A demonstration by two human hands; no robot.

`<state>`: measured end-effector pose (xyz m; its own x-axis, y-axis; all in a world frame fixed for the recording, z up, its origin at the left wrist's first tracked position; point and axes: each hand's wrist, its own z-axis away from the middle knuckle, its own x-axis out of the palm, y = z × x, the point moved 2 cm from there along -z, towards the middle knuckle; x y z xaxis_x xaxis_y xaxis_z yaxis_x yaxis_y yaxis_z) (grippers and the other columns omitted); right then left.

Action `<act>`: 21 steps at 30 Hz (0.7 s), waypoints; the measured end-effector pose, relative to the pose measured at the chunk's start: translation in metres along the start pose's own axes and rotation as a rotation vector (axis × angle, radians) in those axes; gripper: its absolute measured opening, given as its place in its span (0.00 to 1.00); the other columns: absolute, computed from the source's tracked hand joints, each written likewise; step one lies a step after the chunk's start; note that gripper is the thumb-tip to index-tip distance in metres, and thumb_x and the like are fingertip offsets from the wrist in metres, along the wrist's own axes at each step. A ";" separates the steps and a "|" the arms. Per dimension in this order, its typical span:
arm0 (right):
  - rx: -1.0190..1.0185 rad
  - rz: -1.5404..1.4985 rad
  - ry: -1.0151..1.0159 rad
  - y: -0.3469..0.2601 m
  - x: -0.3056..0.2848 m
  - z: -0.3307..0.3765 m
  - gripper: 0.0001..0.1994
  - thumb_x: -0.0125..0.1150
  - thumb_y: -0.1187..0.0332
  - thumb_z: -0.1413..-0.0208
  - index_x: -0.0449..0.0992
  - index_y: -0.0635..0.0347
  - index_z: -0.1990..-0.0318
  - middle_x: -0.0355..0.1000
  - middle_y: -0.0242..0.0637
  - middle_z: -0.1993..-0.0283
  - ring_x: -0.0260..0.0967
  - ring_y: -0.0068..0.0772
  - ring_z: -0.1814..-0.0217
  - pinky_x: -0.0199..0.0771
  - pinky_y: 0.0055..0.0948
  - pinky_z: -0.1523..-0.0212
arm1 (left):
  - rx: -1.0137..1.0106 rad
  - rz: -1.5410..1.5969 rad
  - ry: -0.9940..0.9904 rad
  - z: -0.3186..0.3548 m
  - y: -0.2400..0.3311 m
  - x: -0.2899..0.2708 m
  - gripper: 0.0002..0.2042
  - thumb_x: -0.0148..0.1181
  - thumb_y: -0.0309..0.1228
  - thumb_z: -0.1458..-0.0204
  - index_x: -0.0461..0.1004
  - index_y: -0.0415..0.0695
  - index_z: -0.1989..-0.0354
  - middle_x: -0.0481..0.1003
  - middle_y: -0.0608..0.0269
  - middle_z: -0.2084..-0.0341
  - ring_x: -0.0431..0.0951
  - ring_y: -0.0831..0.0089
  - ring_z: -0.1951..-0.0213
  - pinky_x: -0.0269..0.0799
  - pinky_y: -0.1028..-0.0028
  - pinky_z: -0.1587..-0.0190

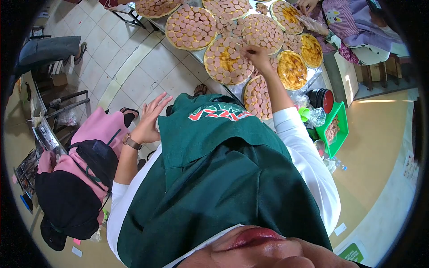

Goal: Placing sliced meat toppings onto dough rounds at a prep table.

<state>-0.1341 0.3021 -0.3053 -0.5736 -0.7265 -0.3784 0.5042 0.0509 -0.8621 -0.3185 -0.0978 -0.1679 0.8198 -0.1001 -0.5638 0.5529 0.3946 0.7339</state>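
Observation:
My right hand (257,58) reaches over the table to the right edge of a round pizza base (229,64). Its fingers are pinched together; what they hold, if anything, is too small to make out. Pink sausage slices ring that base, while yellow-orange sauce shows bare in its middle. Close to my right forearm lie a base with sauce only (292,70) and a partly hidden sausage-covered base (258,96). Fully topped bases (191,27) stand farther off. My left hand (150,119) hangs beside my green apron, fingers spread, holding nothing.
At the right, a green tray (343,127) holds sausage pieces beside a dark jar with a red lid (327,101) and a light-green cup (304,114). Across the table, a co-worker's gloved hand (313,24) is near another base (287,17). A person in pink (96,129) is close on my left.

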 end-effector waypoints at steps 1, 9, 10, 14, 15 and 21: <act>-0.004 0.117 -0.056 -0.006 0.012 -0.005 0.09 0.65 0.71 0.52 0.80 0.62 0.63 0.77 0.37 0.71 0.72 0.25 0.70 0.73 0.26 0.67 | -0.002 0.002 0.002 0.001 0.000 0.000 0.49 0.73 0.39 0.69 0.52 0.59 0.32 0.48 0.59 0.32 0.49 0.53 0.32 0.34 0.36 0.36; -0.300 0.428 0.000 -0.026 0.060 -0.019 0.06 0.64 0.72 0.58 0.80 0.60 0.69 0.75 0.43 0.69 0.74 0.40 0.69 0.73 0.33 0.65 | -0.032 0.011 0.015 0.011 -0.005 0.001 0.52 0.75 0.39 0.71 0.51 0.60 0.32 0.47 0.60 0.32 0.47 0.53 0.32 0.33 0.36 0.36; -0.328 0.472 0.018 -0.026 0.061 -0.020 0.06 0.65 0.72 0.58 0.79 0.60 0.70 0.75 0.44 0.69 0.74 0.41 0.68 0.73 0.35 0.64 | -0.035 0.013 0.018 0.012 -0.006 0.002 0.52 0.75 0.39 0.71 0.51 0.60 0.32 0.47 0.60 0.32 0.47 0.53 0.32 0.33 0.36 0.36; -0.315 0.352 0.009 -0.017 0.058 -0.024 0.06 0.65 0.71 0.58 0.78 0.61 0.71 0.74 0.45 0.69 0.74 0.42 0.68 0.74 0.35 0.63 | -0.011 0.029 0.042 0.015 -0.010 0.003 0.53 0.75 0.39 0.72 0.51 0.61 0.32 0.47 0.60 0.32 0.47 0.53 0.32 0.32 0.37 0.36; -0.316 0.353 0.006 -0.014 0.058 -0.025 0.06 0.65 0.71 0.58 0.78 0.61 0.71 0.74 0.45 0.69 0.74 0.42 0.68 0.74 0.35 0.63 | -0.012 0.037 0.046 0.016 -0.010 0.004 0.53 0.75 0.38 0.72 0.51 0.61 0.32 0.47 0.60 0.32 0.47 0.53 0.32 0.32 0.37 0.36; -0.187 0.259 -0.087 -0.013 0.070 -0.013 0.08 0.69 0.72 0.57 0.76 0.60 0.69 0.75 0.35 0.72 0.74 0.28 0.69 0.73 0.27 0.65 | -0.023 0.046 0.031 0.011 -0.010 0.004 0.52 0.75 0.38 0.71 0.51 0.61 0.32 0.47 0.61 0.32 0.47 0.53 0.31 0.32 0.37 0.36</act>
<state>-0.1898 0.2593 -0.3249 -0.3804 -0.7281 -0.5703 0.4948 0.3607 -0.7906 -0.3196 -0.1120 -0.1734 0.8393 -0.0530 -0.5410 0.5105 0.4187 0.7510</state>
